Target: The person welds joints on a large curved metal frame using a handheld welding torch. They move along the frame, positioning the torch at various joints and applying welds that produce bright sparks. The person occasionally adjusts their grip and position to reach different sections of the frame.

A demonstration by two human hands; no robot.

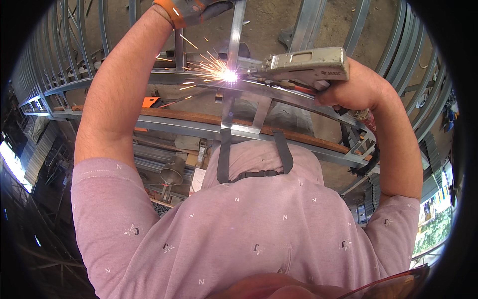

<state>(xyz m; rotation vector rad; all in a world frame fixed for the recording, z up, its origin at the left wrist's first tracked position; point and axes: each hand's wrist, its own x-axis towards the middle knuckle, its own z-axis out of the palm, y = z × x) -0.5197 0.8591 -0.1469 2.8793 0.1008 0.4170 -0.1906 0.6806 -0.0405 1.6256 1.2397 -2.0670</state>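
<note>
My right hand (351,89), bare, is wrapped around the handle end of a pale, boxy welding gun (308,62). The gun's tip points left at a bright weld spot (230,76), and orange sparks (211,67) fly mostly to the left. That spot lies where an upright steel tube (235,42) meets a curved steel rail (189,78). At the top edge, my left hand (199,12) wears a grey and orange glove with dark fingers, close beside the upright tube's upper end. The picture's edge cuts off part of it, so its grip is hidden.
A long brown bar (199,116) runs across the frame nearer my body. Rows of steel bars (59,50) rise at left, with more curved tubes (403,50) at right. An orange object (151,102) and a round metal pan-like piece (172,170) lie below the frame.
</note>
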